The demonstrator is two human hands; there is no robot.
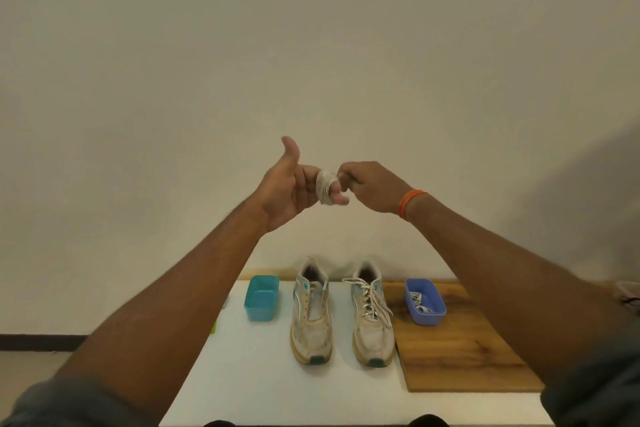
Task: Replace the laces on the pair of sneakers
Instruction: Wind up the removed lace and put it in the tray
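White lace (325,188) coiled round left hand (290,191) fingers, thumb up, right hand (371,186) grip pinching its end

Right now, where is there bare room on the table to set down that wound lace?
Bare white table lies in front of both sneakers' toes, and between the teal tub and left sneaker. It is crowded from the right sneaker to the blue tub.
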